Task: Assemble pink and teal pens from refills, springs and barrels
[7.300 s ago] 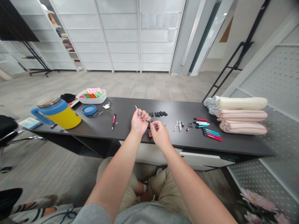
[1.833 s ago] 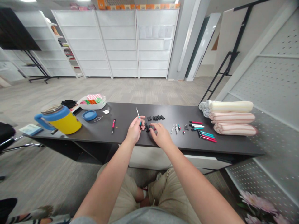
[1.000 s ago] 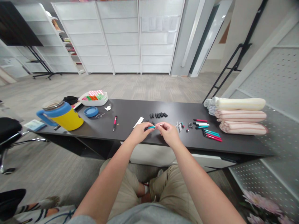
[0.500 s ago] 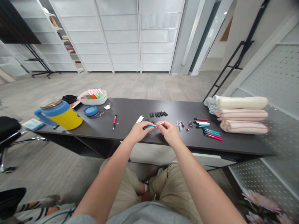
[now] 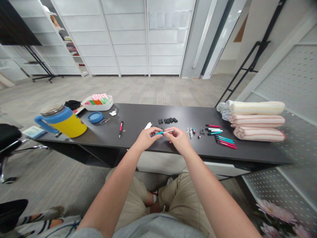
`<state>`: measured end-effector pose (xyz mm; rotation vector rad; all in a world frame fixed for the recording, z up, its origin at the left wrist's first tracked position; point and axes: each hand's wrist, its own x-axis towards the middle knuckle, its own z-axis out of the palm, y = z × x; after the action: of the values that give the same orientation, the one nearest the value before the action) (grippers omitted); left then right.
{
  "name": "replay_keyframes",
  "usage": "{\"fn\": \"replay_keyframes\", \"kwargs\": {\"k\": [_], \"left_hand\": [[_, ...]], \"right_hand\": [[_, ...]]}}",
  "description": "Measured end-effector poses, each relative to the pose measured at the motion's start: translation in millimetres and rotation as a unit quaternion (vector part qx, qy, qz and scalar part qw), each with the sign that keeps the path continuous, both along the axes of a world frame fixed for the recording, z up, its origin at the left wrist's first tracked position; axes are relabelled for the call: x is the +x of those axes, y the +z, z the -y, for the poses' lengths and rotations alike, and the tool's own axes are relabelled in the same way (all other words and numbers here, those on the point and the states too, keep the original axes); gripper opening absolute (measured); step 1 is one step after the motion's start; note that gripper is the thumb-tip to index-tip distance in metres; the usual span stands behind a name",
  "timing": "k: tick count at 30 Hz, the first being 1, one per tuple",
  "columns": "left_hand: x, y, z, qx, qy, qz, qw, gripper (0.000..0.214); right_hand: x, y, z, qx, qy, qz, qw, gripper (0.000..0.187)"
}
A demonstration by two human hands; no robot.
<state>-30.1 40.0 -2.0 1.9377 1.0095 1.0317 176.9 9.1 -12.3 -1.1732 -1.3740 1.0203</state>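
My left hand (image 5: pixel 146 138) pinches a teal pen barrel (image 5: pixel 158 133) over the front of the dark table. A thin white pen refill (image 5: pixel 169 131) is between the fingers of my right hand (image 5: pixel 178 138), its inner end close to the barrel's opening; whether it is inside I cannot tell. Behind my left hand lie white refills (image 5: pixel 148 125). Several black grips (image 5: pixel 169 120) are laid out beyond my hands. Right of my right hand are small silvery pen parts (image 5: pixel 191 134), springs (image 5: pixel 202 131) and several teal and red pen barrels (image 5: pixel 226 140).
One red and black pen (image 5: pixel 121 129) lies on the left of the table (image 5: pixel 138 114). Farther left are a blue lid (image 5: pixel 95 116), a yellow and blue jug (image 5: pixel 69 124) and a white basket (image 5: pixel 107 105) of wrapped items. Rolled towels (image 5: pixel 257 121) are stacked at the right end.
Both hands stay close together in nearly the same place. The white refill shows more of its length now, angled across my right fingertips.
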Motion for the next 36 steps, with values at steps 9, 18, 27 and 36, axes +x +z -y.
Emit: {"fn": "replay_keyframes", "kwargs": {"k": [9,18,27,36], "left_hand": [[-1.1,1.1,0.4,-0.001,0.018,-0.017,1.0,0.016],[-2.0,0.8,0.6,-0.003,0.006,-0.023,1.0,0.019],[-1.5,6.8,3.8,-0.011,0.007,-0.051,0.999,0.023],[-1.6,4.0,1.8,-0.007,0.014,-0.038,0.999,0.023]], "right_hand": [[1.1,-5.7,-2.8,-0.006,-0.005,-0.007,1.0,0.034],[2.0,-3.4,-2.1,-0.007,0.004,0.0,1.0,0.033],[0.9,-4.1,-1.8,0.002,-0.021,0.012,1.0,0.033],[3.1,-5.4,-2.4,-0.002,-0.01,0.003,1.0,0.037]]}}
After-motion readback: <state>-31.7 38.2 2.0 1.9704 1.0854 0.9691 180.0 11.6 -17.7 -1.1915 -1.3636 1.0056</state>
